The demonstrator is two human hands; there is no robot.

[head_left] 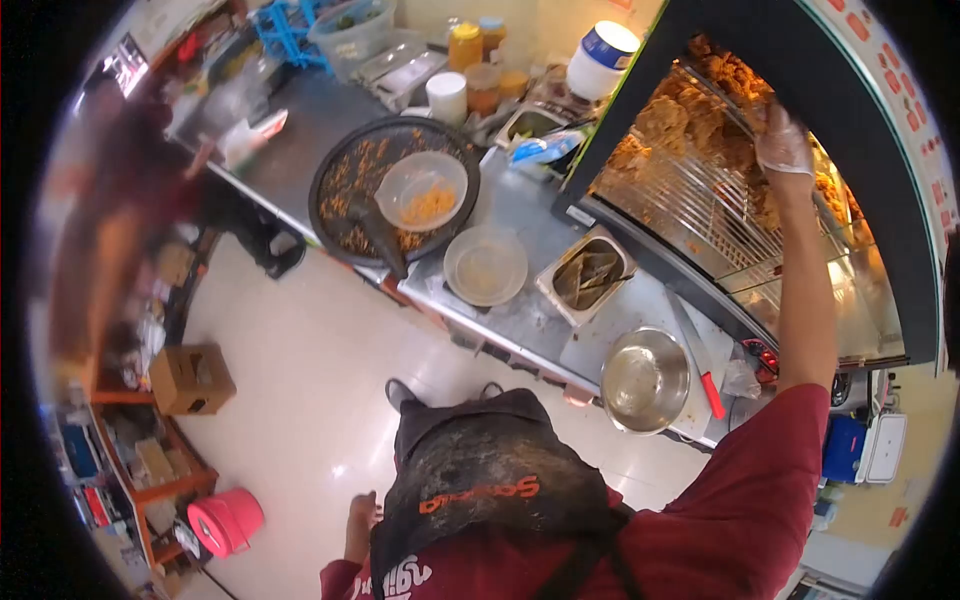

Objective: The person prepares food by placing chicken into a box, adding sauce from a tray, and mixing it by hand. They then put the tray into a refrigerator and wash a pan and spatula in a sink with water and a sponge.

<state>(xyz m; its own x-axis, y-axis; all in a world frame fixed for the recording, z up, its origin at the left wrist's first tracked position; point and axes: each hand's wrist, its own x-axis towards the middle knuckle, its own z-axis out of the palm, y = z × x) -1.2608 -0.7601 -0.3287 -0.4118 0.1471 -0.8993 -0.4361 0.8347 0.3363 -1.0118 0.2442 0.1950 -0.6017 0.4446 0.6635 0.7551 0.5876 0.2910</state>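
Reaching right hand (783, 145), in clear plastic glove (793, 163), up into lit food display cabinet (848, 112), at fried chicken (660, 125) heaped around wire rack (705, 190). Can't tell finger spread or any grip on chicken; fingertips too hard to make out against the pieces. Fried chicken inside cabinet, mostly toward upper left of opening, some more at right past the hand. Left hand (363, 515) hanging low beside dark apron (470, 460), fingers loosely curled; can't tell of anything held.

On steel table (305, 130), in front of cabinet: round steel pot (645, 380) on white cutting board (592, 345). Between pot and cabinet, knife (712, 395) with red handle, lying flat. Left of board, rectangular metal container (557, 295) with metal utensils (590, 275) inside. Farther left, shallow plastic bowl (485, 265), then round black tray (317, 195) strewn with crumbs, bearing clear plastic tub (400, 180) with orange crumbs in it. Just beside cabinet, white jar (597, 72) with blue band. Down on floor: cardboard box (192, 380), pink bucket (226, 520). At far left, another person (140, 190), blurred, near table end.
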